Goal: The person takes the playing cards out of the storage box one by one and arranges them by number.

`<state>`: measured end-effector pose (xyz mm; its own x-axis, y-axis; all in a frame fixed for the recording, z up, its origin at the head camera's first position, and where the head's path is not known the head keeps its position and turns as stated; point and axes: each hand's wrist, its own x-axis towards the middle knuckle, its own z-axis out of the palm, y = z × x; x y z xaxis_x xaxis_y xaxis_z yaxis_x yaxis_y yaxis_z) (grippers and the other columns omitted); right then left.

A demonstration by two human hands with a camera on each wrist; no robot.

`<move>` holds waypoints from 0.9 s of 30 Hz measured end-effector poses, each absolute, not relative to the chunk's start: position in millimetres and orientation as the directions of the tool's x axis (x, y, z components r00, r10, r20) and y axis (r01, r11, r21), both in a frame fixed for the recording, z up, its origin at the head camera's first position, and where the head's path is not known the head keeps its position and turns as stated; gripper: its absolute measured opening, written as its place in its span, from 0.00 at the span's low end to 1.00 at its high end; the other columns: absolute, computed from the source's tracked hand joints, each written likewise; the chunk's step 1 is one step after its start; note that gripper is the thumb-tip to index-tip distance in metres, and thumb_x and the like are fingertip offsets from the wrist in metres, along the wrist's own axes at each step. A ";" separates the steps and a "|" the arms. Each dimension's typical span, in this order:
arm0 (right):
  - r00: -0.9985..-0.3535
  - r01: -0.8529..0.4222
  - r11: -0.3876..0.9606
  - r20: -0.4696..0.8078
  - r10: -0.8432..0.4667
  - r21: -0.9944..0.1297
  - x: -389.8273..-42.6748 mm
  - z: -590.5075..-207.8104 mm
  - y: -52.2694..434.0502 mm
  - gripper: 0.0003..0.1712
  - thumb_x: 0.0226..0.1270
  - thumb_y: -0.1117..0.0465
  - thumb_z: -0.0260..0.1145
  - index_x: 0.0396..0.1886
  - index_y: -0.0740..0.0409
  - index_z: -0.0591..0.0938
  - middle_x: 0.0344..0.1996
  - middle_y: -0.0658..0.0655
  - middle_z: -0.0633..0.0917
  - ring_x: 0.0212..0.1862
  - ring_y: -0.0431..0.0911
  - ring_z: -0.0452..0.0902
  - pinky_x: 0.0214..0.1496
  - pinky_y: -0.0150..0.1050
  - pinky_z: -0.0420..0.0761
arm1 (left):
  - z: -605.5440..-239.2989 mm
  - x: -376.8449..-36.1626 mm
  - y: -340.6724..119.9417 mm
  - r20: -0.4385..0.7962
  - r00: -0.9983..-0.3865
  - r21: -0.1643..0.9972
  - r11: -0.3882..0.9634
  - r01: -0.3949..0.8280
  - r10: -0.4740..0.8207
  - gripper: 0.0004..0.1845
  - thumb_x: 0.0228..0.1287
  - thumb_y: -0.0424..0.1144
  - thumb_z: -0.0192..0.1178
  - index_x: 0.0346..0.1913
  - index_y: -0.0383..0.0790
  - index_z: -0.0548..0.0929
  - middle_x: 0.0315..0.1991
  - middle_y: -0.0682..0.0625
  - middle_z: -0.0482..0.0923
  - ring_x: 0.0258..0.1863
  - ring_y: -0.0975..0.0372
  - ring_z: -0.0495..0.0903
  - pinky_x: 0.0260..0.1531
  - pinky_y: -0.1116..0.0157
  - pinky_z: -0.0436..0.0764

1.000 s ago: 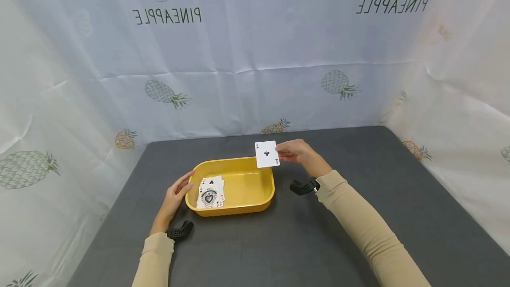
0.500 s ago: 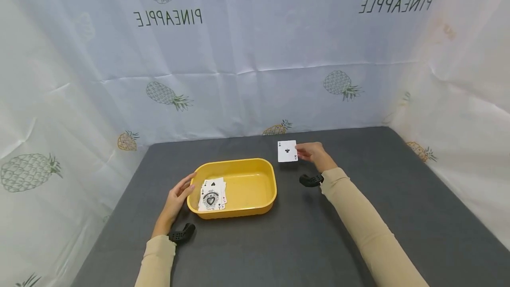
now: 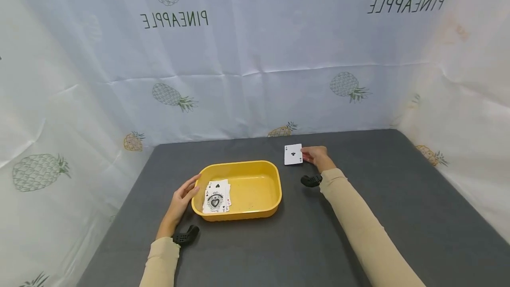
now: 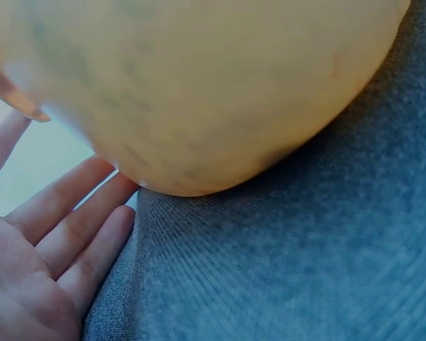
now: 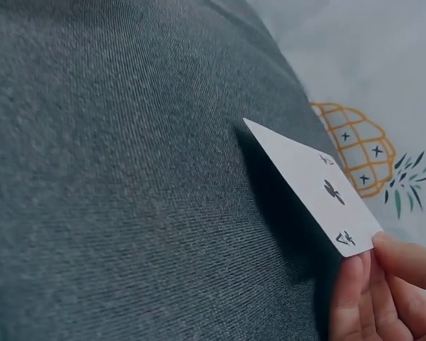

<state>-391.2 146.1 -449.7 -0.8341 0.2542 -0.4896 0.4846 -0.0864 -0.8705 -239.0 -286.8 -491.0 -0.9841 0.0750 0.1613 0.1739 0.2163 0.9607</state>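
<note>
My right hand (image 3: 315, 154) pinches an ace of clubs card (image 3: 293, 154) by its right edge, low over the grey table just behind the right end of the yellow tub (image 3: 260, 189). The right wrist view shows that card (image 5: 318, 190) tilted over the cloth, held by my fingertips (image 5: 355, 284). A small pile of face-up cards (image 3: 216, 196) lies in the tub's left end. My left hand (image 3: 184, 195) rests with straight fingers against the tub's left wall; the left wrist view shows the fingers (image 4: 64, 227) flat beside the tub (image 4: 199, 92).
The grey table (image 3: 358, 198) is walled in by a white pineapple-printed curtain (image 3: 255, 65) at the back and both sides. Bare grey cloth lies to the right of the tub and in front of it.
My right hand has carried the ace of clubs from above the tub's far right corner to the right and down toward the table. The left hand has stayed at the tub.
</note>
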 end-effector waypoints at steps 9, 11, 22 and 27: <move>-0.837 0.459 -0.103 -0.469 0.282 -0.882 -397.1 -456.4 151.6 0.26 0.60 0.71 0.66 0.60 0.71 0.75 0.10 0.48 0.76 0.15 0.36 0.74 0.21 0.27 0.77 | -493.9 -240.2 -282.5 0.132 -0.990 0.956 0.257 0.138 0.041 0.25 0.72 0.40 0.52 0.70 0.37 0.67 0.51 0.66 0.76 0.50 0.83 0.75 0.48 0.81 0.74; -0.839 0.455 -0.110 -0.466 0.279 -0.884 -397.5 -457.1 151.7 0.27 0.60 0.72 0.66 0.60 0.71 0.75 0.10 0.48 0.77 0.15 0.36 0.75 0.21 0.27 0.78 | -493.5 -239.7 -282.4 0.130 -0.991 0.956 0.258 0.136 0.042 0.25 0.72 0.40 0.52 0.70 0.37 0.67 0.51 0.68 0.76 0.49 0.83 0.75 0.48 0.81 0.74; -0.848 0.482 0.071 -0.444 0.291 -0.874 -403.9 -454.0 153.1 0.24 0.60 0.71 0.66 0.58 0.69 0.78 0.21 0.53 0.81 0.15 0.36 0.77 0.26 0.28 0.82 | -492.8 -240.1 -285.5 0.117 -0.992 0.962 0.242 0.124 0.042 0.26 0.73 0.40 0.52 0.70 0.37 0.66 0.49 0.72 0.75 0.49 0.82 0.76 0.48 0.81 0.74; -0.864 0.464 0.176 -0.400 0.306 -0.868 -400.6 -445.9 152.3 0.23 0.60 0.69 0.66 0.56 0.69 0.79 0.29 0.57 0.86 0.17 0.36 0.78 0.29 0.30 0.83 | -492.5 -240.4 -285.9 0.106 -0.994 0.963 0.246 0.113 0.041 0.26 0.72 0.40 0.52 0.70 0.37 0.66 0.49 0.74 0.75 0.50 0.83 0.75 0.48 0.82 0.74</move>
<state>-400.6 152.3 -445.9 -0.8640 0.3059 -0.4000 0.4643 0.1762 -0.8680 -240.4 -285.9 -492.5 -0.9936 0.0405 0.1059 0.1126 0.2460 0.9627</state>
